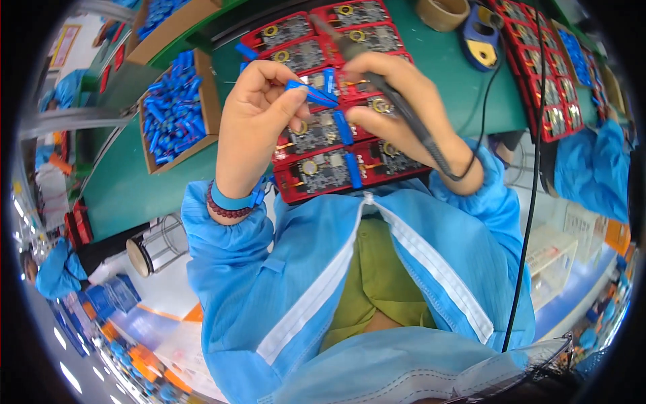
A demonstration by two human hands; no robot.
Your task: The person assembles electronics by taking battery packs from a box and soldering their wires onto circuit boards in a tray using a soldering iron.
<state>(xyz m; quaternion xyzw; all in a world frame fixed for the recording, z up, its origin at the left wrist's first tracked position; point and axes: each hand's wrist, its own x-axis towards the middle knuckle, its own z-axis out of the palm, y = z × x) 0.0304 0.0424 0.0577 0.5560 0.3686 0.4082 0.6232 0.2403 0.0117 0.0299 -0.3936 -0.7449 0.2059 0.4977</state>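
My left hand (259,108) pinches a small blue cylindrical battery (315,94) between thumb and fingertips, above red trays (286,192) of circuit boards. In my right hand (410,84) is a soldering iron (416,124), its blurred front end pointing up and left over the far boards. The iron's black cable runs past my right wrist. Each circuit board (321,172) carries a yellow ring. Several blue batteries (352,170) lie along the middle seam of the trays, just right of my left hand and below it.
A cardboard box (210,87) full of blue batteries stands at left, with another box (138,50) behind it. A tape roll (443,13) and a blue-and-yellow soldering-iron stand (480,44) sit at far right. Beyond are more red trays (548,128) and a co-worker's blue sleeve (585,161).
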